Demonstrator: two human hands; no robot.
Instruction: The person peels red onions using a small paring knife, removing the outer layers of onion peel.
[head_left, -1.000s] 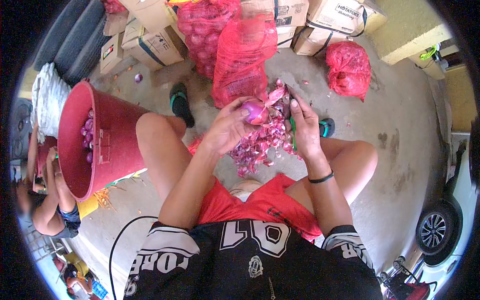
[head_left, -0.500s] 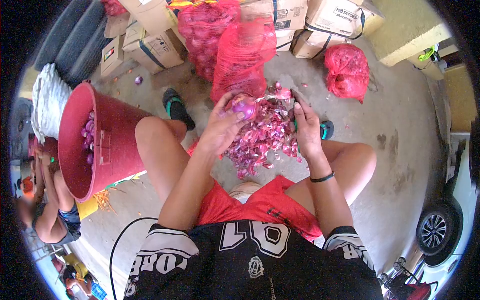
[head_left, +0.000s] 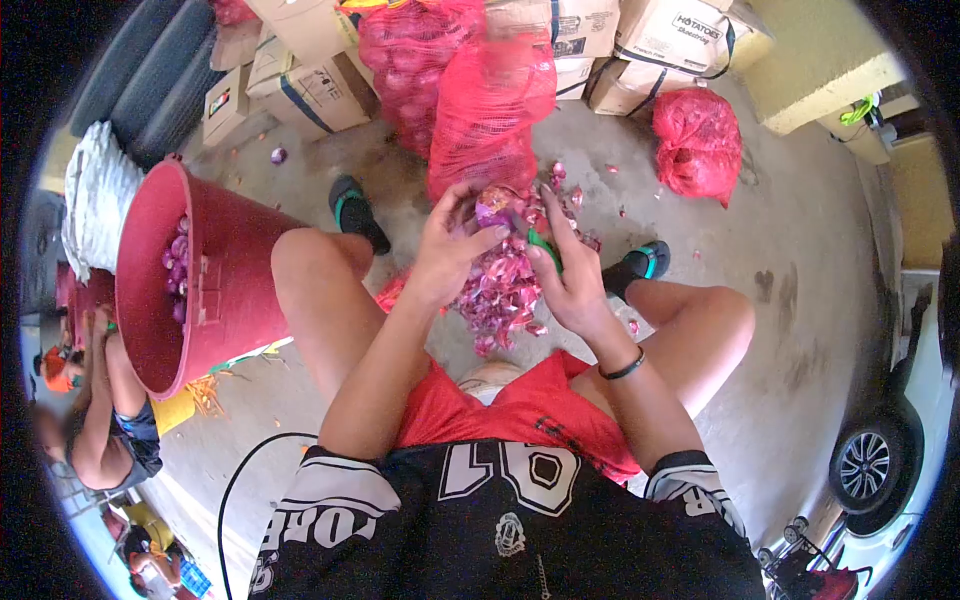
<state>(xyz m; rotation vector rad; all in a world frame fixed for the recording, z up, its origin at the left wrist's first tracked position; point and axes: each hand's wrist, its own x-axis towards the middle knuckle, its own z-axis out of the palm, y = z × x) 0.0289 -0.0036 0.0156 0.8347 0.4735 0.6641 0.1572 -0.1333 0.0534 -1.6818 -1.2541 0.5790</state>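
A red onion (head_left: 493, 204) is gripped in my left hand (head_left: 450, 243), above a heap of purple onion skins (head_left: 500, 300) on the concrete floor between my feet. My right hand (head_left: 575, 272) is closed around a small knife with a green handle (head_left: 543, 248); its dark blade is close against the onion's right side, partly hidden. Just beyond my hands stands a red mesh sack (head_left: 490, 120). To the left, a large red tub (head_left: 240, 270) tilts towards me with several onions (head_left: 177, 262) inside.
Cardboard boxes (head_left: 655, 40) and another full mesh sack (head_left: 410, 70) stand ahead. A red bag (head_left: 697, 145) lies at the right front, a loose onion (head_left: 278, 156) at the left. Another person (head_left: 100, 420) sits beyond the tub. A car wheel (head_left: 866, 463) is at far right.
My right hand has moved left from beside the skin heap and brought the knife up to the onion. My left hand still holds the onion, now turned somewhat.
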